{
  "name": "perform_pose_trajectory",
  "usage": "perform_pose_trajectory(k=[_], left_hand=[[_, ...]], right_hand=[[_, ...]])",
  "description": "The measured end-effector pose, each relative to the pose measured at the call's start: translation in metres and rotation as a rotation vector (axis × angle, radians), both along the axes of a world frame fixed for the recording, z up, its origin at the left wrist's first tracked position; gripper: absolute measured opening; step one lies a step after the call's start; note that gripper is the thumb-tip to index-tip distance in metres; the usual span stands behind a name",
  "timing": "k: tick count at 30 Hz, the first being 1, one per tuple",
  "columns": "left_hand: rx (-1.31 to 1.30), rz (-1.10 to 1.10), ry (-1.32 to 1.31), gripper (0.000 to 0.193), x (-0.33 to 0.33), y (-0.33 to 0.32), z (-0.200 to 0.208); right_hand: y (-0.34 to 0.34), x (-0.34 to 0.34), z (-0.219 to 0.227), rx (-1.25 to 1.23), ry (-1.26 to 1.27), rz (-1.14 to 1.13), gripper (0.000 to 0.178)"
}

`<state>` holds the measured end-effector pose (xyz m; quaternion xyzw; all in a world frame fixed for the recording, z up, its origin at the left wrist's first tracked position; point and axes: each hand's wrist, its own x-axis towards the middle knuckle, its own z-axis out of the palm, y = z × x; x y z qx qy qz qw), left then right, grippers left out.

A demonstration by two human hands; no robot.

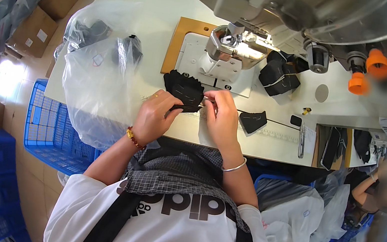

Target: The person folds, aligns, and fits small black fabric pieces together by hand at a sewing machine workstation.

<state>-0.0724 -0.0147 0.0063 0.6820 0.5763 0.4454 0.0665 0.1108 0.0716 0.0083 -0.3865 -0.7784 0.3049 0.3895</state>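
Note:
A fanned stack of black fabric pieces (184, 88) lies on the white table just in front of the sewing machine (226, 50). My left hand (155, 112) grips the near edge of this stack, thumb and fingers closed on it. At the stack's right edge, my right hand (223, 118) is closed in a pinch; what sits between its fingertips is too small to make out. To the right of that hand lies a separate black fabric piece (252, 121). A tied bundle of black pieces (280, 78) rests beside the machine, farther right.
A clear plastic bag (101, 81) with dark contents covers the table's left side and hangs over its edge. Below it stands a blue plastic crate (46, 123). A ruler strip (272, 132) runs along the front edge. On the far right, another person's arm (364, 191) shows.

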Motion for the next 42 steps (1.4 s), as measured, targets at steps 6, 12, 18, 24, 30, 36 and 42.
perform_pose_trajectory(k=[6,12,18,24,30,36,42], left_hand=[[0.031,-0.013,0.043,0.015,-0.002,0.0,-0.001],[0.025,-0.014,0.055,0.014,-0.002,0.001,-0.003],[0.019,-0.012,0.07,0.015,-0.002,0.0,-0.003],[0.005,-0.014,0.109,0.016,-0.002,0.0,-0.001],[0.002,-0.017,0.107,0.018,-0.003,0.0,-0.001],[0.005,-0.02,0.101,0.018,-0.002,0.001,0.0],[0.031,0.004,0.078,0.018,-0.001,0.0,0.0]], right_hand=[[0.002,-0.013,0.003,0.052,-0.105,0.009,0.024],[0.006,-0.014,0.005,0.043,-0.206,0.022,0.031],[0.002,-0.014,0.005,0.067,-0.197,0.018,0.035],[-0.002,-0.018,0.006,0.148,-0.264,0.009,0.036],[-0.006,-0.02,0.005,0.2,-0.273,-0.022,0.032],[-0.006,-0.02,-0.004,0.255,-0.217,-0.019,0.029],[-0.008,-0.018,-0.006,0.271,-0.157,-0.005,0.026]])
